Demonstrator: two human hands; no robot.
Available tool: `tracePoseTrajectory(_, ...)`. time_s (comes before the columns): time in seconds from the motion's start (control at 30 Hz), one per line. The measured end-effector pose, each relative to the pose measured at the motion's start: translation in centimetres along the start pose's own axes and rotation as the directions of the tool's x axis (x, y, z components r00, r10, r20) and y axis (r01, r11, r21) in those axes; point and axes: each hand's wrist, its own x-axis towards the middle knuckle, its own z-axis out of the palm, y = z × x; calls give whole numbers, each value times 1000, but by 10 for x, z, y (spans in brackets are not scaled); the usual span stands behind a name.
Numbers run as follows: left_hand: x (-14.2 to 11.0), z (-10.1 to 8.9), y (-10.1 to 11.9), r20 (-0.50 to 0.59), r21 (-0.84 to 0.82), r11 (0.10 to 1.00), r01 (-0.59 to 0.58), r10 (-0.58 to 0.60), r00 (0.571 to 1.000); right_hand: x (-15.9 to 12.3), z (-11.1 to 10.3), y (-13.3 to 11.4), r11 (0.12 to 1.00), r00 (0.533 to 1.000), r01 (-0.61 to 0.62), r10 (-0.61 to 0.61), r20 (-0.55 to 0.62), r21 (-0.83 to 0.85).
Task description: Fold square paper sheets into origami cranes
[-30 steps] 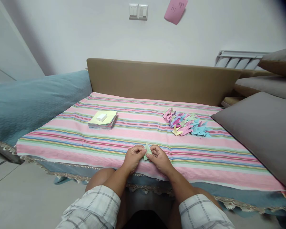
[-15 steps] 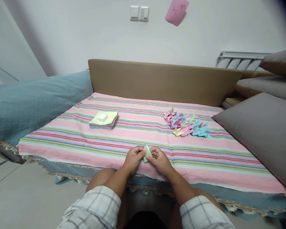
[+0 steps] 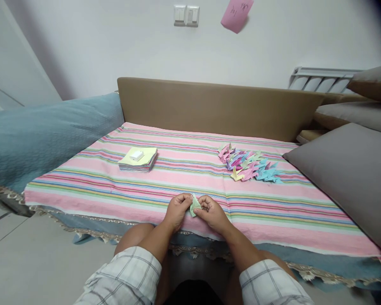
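A small piece of light green folded paper (image 3: 195, 206) is held upright between my two hands, above the front of the striped cloth. My left hand (image 3: 178, 210) pinches its left side near the top between thumb and fingers. From the other side, my right hand (image 3: 211, 212) grips it, the thumb pressed on its face and the fingers curled behind. Off to the right lies a cluster of folded paper cranes (image 3: 249, 164) in pink, purple, green, yellow and blue. A stack of square paper (image 3: 136, 164) sits to the left, with a small white block (image 3: 136, 155) on top.
The pink striped cloth (image 3: 184, 169) covers the seat, backed by a brown board (image 3: 216, 108). A blue padded armrest (image 3: 57, 131) bounds the left side. Grey cushions (image 3: 346, 169) are piled on the right. A pink note (image 3: 236, 16) and switches (image 3: 186, 16) are on the wall.
The green paper has turned slightly in my fingers, and more of its face shows. My left fingers have shifted a little along its edge. The cranes and the stack stay put.
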Motion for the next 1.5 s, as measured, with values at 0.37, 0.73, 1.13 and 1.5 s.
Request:
tracePoseTrajectory(0.37, 1, 0, 2, 54, 3, 994, 113, -113, 992, 2, -5, 0, 997, 998, -52, 53, -18, 48)
tracePoseTrajectory(0.73, 0, 0, 0, 45, 26, 1000, 13, -14, 999, 2, -4, -1, 997, 997, -66, 68, -48, 48)
tracePoseTrajectory(1.13, -1, 2, 6, 46, 13, 997, 76, -77, 996, -2, 0, 1, 997, 988, 65, -59, -140, 41)
tracePoseTrajectory(1.5, 1, 0, 5, 41, -48, 994, 95, -93, 995, -2, -10, -2, 947, 955, 234, -266, -130, -219)
